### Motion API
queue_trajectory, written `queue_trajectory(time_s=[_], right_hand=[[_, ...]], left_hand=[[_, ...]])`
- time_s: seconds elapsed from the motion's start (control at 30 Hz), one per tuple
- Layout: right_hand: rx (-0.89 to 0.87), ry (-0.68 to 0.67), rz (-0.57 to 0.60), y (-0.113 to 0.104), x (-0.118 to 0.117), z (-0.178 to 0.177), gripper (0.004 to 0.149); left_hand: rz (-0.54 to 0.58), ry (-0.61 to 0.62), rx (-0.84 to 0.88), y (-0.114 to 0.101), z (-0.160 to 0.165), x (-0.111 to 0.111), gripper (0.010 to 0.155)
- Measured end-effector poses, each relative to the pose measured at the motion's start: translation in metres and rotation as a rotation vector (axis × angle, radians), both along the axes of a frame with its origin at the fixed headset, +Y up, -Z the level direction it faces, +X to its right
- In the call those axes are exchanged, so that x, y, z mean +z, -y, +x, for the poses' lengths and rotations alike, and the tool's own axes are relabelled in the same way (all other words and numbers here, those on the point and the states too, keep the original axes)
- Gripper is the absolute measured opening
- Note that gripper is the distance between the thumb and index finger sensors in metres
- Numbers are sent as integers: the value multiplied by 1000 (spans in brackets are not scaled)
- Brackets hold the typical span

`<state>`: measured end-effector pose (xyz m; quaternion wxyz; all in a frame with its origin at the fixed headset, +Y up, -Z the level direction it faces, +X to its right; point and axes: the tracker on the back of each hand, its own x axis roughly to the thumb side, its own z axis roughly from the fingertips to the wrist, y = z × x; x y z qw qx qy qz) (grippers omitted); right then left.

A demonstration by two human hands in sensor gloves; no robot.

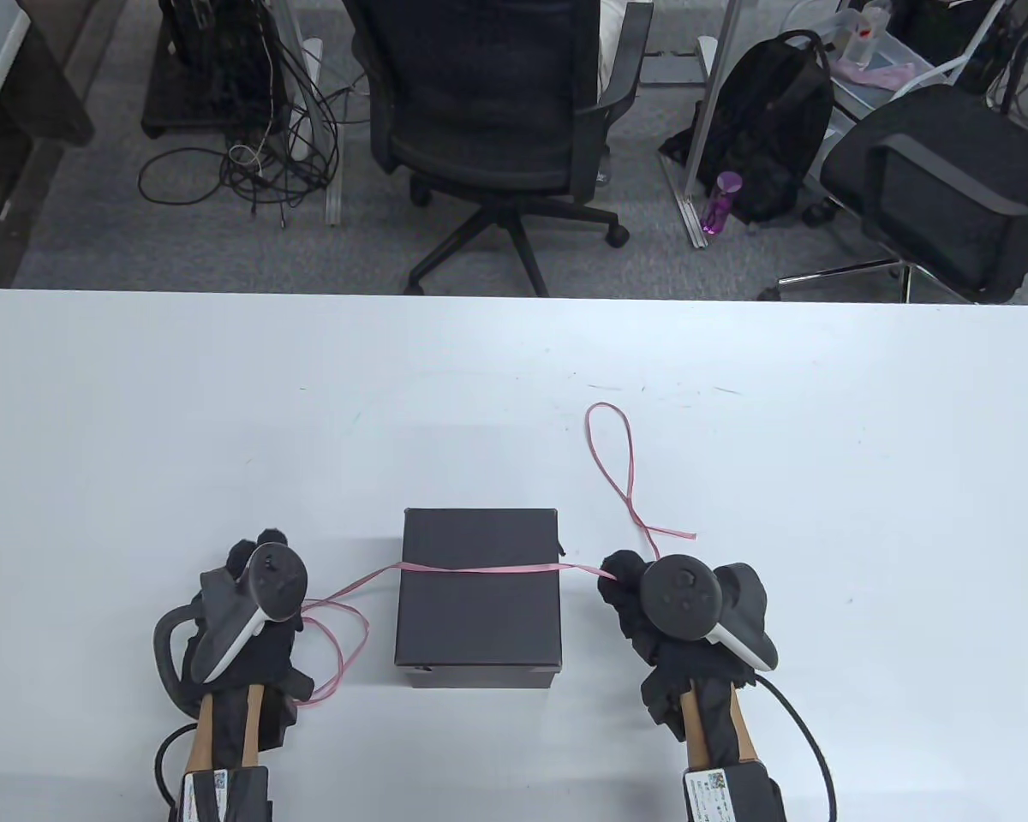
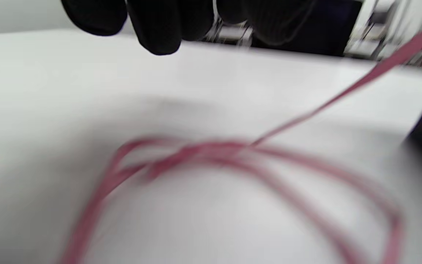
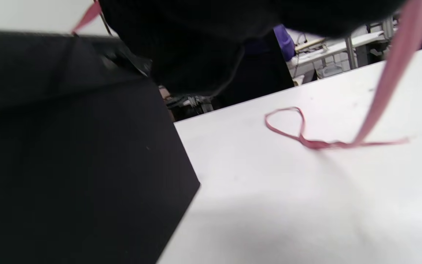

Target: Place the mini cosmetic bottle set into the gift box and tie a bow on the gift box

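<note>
Both our hands sit near the counter's (image 1: pixel 137 411) front edge, flanking the closed black gift box (image 1: pixel 478 612): right hand (image 1: pixel 651 612) fingers pinch the ribbon (image 1: pixel 480 568) stretched across its lid, while we cannot tell whether the left hand (image 1: pixel 253 629) grips its slack. Ribbon this thin and limp should be held near the box, and wide bare counter beyond leaves room for looping.

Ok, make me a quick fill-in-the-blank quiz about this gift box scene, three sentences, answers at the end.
1. The ribbon lying across the lid is ____ in colour.
2. The gift box is black and its lid is ____.
3. The ribbon's loose end beyond the right hand forms a ____ on the table.

Missing words: pink; closed; loop
</note>
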<state>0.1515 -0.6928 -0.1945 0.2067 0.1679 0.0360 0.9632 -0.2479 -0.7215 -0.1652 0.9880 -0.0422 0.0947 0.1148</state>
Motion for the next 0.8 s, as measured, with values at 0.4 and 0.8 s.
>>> queue_trajectory(time_s=[0.4, 0.8], right_hand=[[-222, -209, 209, -56, 31, -27, 42], [-371, -325, 160, -61, 35, -35, 42]], left_hand=[[243, 535, 202, -45, 86, 29, 88], [281, 385, 460, -27, 77, 20, 41]])
